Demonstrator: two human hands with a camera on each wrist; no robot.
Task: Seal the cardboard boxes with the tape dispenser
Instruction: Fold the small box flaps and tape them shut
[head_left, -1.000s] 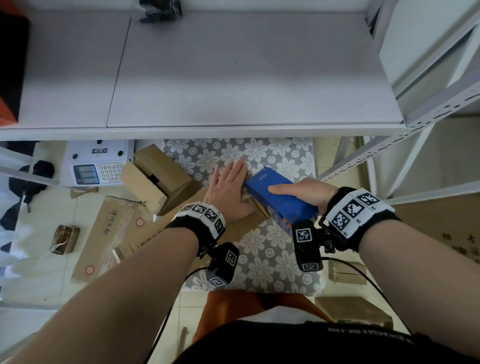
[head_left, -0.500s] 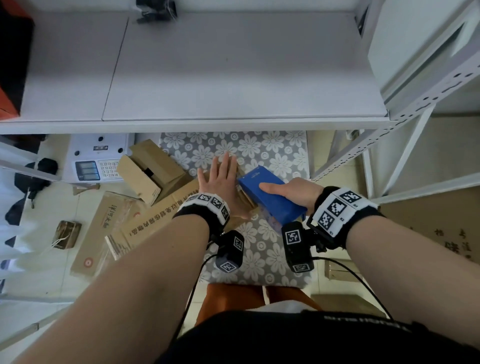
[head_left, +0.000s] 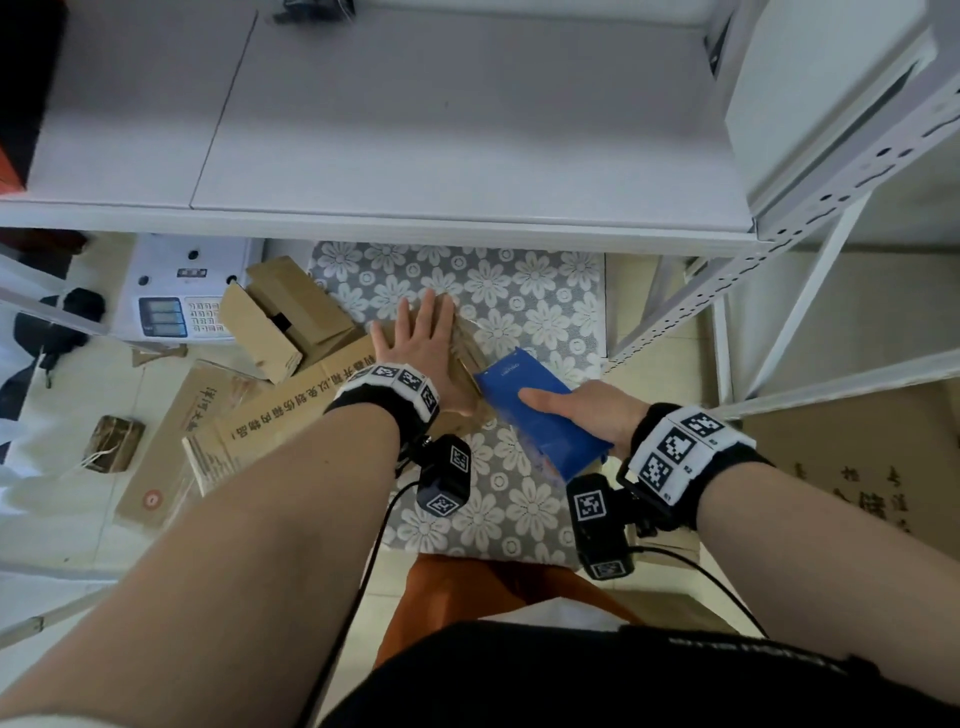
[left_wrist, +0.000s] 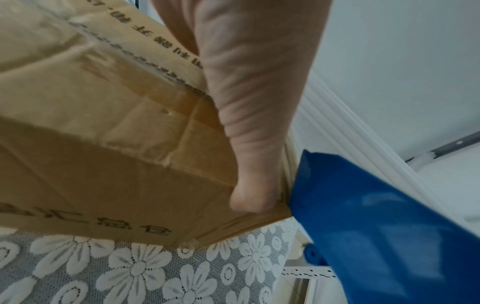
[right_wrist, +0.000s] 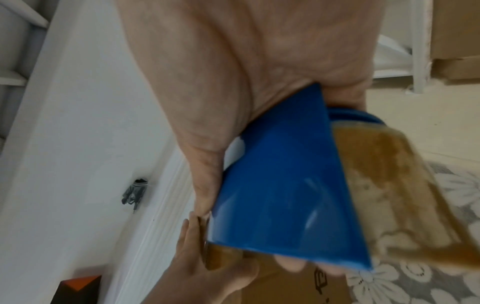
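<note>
A brown cardboard box (head_left: 466, 358) lies on a floral-patterned cloth surface (head_left: 524, 312). My left hand (head_left: 421, 348) lies flat on top of the box with its fingers straight and presses it down. The box's printed side (left_wrist: 103, 144) shows in the left wrist view. My right hand (head_left: 587, 410) grips a blue tape dispenser (head_left: 540, 410) at the box's right near corner, thumb on its top. The dispenser (right_wrist: 280, 195) carries a brownish clear tape roll (right_wrist: 389, 185). In the right wrist view, its front edge touches the box next to my left hand (right_wrist: 202, 257).
A white shelf board (head_left: 415, 130) overhangs the far side of the cloth surface. An open cardboard box (head_left: 280, 317), flattened cartons (head_left: 208, 431) and a white electronic scale (head_left: 176, 291) lie on the floor at left. White perforated rack posts (head_left: 727, 291) stand at right.
The blue dispenser has drawn back toward me along the box, away from my left fingertips. My left hand stays flat on the box top.
</note>
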